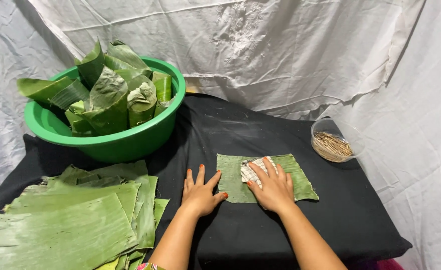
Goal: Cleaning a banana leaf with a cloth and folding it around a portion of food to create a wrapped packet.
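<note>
A small rectangular piece of green banana leaf (300, 179) lies flat on the black cloth. My right hand (273, 187) presses a folded checked cloth (249, 172) onto the leaf's middle. Flat on the black cloth beside it rests my left hand (200, 192), fingers spread, its thumb touching the leaf's left edge. Nothing is gripped in the left hand.
A green plastic basin (115, 142) with several folded leaf cones stands at the back left. A stack of flat banana leaves (70, 220) lies at the front left. A clear round tub of thin wooden sticks (333, 142) sits at the right. White sheets hang behind.
</note>
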